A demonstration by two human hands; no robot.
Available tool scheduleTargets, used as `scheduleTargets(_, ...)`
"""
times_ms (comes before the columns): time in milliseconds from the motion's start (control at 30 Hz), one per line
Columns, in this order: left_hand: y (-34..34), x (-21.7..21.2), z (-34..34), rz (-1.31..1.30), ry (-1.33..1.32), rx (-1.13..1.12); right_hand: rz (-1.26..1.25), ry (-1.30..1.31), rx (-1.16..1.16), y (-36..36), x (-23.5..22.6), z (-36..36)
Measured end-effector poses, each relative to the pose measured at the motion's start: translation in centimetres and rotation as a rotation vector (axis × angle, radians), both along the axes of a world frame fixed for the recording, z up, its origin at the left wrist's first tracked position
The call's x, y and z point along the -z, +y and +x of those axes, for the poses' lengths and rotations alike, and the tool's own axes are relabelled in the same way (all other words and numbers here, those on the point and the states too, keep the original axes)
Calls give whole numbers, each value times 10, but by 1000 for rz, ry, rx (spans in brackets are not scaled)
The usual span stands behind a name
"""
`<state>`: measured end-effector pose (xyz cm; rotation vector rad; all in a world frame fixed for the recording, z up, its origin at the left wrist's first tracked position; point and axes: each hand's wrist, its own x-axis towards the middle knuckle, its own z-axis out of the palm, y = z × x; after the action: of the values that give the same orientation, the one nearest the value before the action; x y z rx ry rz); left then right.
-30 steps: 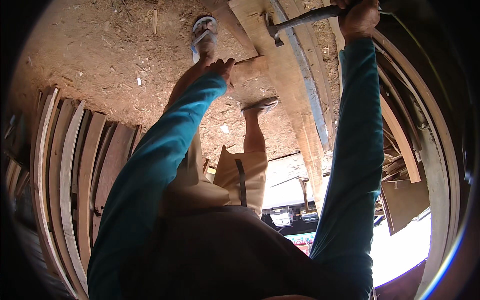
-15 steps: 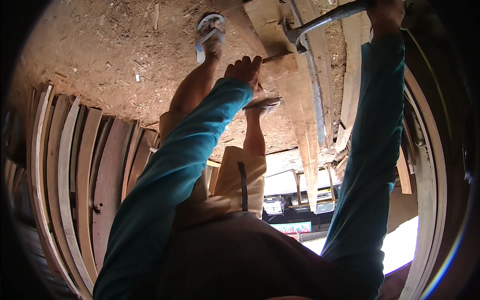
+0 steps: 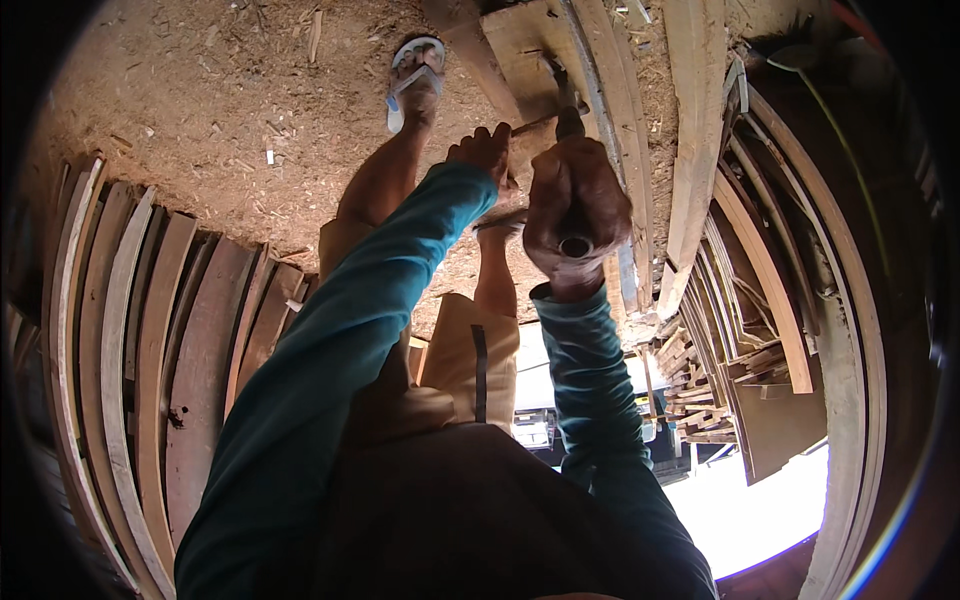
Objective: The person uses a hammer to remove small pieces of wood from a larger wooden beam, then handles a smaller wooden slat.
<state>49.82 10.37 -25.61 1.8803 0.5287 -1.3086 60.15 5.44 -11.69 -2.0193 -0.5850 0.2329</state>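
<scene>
Hammer [image 3: 567,105], likely head-heavy, best held by its handle [image 3: 576,246], fills the right hand's [image 3: 578,205] clamped fingers; the left hand's [image 3: 484,155] curl, on what I cannot tell.

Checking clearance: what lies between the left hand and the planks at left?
In the head view: the left leg, then wood-chip-strewn ground.

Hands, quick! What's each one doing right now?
Left hand: curled by a wooden board; can't tell whether it's gripping anything.
Right hand: closed, holding a hammer by its handle.
</scene>
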Motion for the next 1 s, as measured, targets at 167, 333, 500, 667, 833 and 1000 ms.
scheduleTargets(167, -13, 3, -5, 56, -206, -77, 61, -55, -232, 18, 46, 117)
scheduleTargets(333, -16, 8, 13, 74, -393, -98, -39, 617, 29, 95, 96, 227)
scheduleTargets(500, -16, 13, 16, 37, -297, -142, -196, 834, 127, 142, 134, 249)
scheduleTargets(667, -29, 26, 20, 45, -468, -255, -299, 755, 201, 129, 130, 255)
scheduleTargets(833, -22, 39, 34, 153, -490, -402, -55, 516, 320, 102, 60, 202)
scheduleTargets(1000, -22, 38, 33, 394, -573, -210, -29, 331, 244, 83, 2, 146)
